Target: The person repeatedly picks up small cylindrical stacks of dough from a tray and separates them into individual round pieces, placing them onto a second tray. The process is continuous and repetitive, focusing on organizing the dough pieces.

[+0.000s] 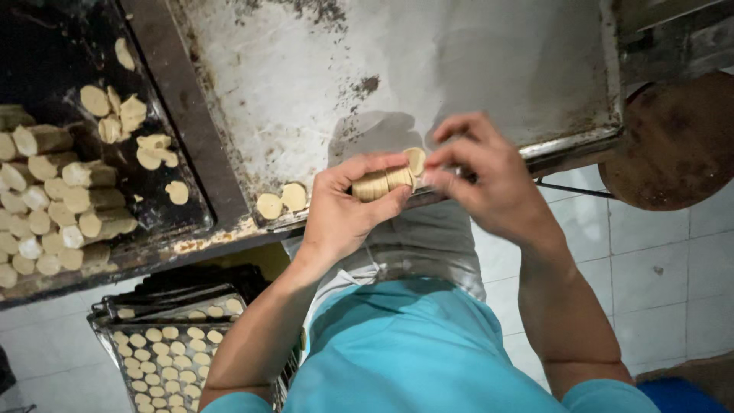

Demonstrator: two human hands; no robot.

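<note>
Teal shirt (pixel 413 359), nearest the lens, filling the lower middle; grey apron (pixel 428 245) above it, running up to the worktop edge.

Stack of dough discs (pixel 382 183): short roll, pale tan, held in the air just over the near edge of the worktop (pixel 474 69). Long axis roughly level, running left to right and rising slightly toward the right end.

Left hand (pixel 344 214): below and left of the stack, fingers (pixel 375 163) curled over its top, thumb under, clenched around it as a cradle.

Single disc (pixel 416 159): at the right end of the stack, tipped up, touching the end face.

Right hand (pixel 493 180): right of the stack, fingers (pixel 436 177) meeting the stack's right end; whether pinching that end disc or only pressing it, cannot tell. Both hands equally near the stack, one at each end.

Two loose discs (pixel 281 201): on the worktop, left of the stack, near the edge.

Dark tray (pixel 191 206): far left of the stack, carrying dough logs (pixel 61 206) and scattered discs.

Lower tray of laid-out discs (pixel 164 359): below and left of the stack, at floor level.

Round wooden stool (pixel 673 145): right of the stack.
</note>
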